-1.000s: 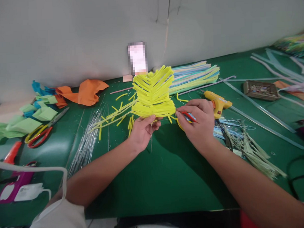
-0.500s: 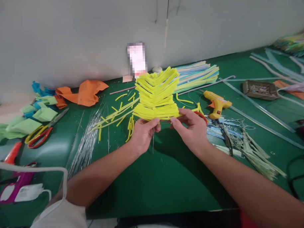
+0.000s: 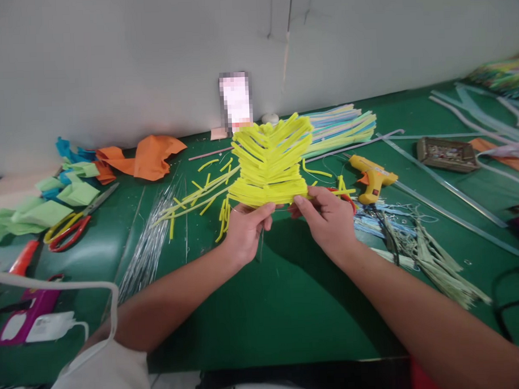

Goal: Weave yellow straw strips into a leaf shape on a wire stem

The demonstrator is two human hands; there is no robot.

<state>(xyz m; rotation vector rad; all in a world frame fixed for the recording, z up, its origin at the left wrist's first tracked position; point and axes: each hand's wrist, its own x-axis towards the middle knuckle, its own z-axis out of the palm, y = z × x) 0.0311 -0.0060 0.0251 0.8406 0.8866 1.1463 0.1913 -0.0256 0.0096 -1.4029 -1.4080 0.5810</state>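
A yellow leaf-shaped piece (image 3: 270, 160) made of many angled paper strips stands upright above the green table (image 3: 263, 308). My left hand (image 3: 245, 230) is closed on its lower left edge, with a thin wire hanging below the fingers. My right hand (image 3: 328, 217) pinches the lower right edge, and a loose yellow strip (image 3: 342, 192) sticks out to the right of its fingers. Red-handled scissors (image 3: 348, 197) lie on the table just behind my right hand, mostly hidden. Cut yellow strips (image 3: 195, 199) lie scattered left of the piece.
A yellow glue gun (image 3: 372, 176) lies right of my hands, with pale strip bundles (image 3: 432, 262) in front of it. Pastel strips (image 3: 342, 128) lie by the wall. Clear wires (image 3: 148, 244), red-and-yellow scissors (image 3: 69, 229), orange paper (image 3: 145, 156) and green paper (image 3: 51, 204) lie left. A tray (image 3: 445, 153) sits far right.
My right hand let go of the red-handled scissors, which now lie on the table, and moved left to pinch the yellow piece's lower edge. The piece shifted slightly right.
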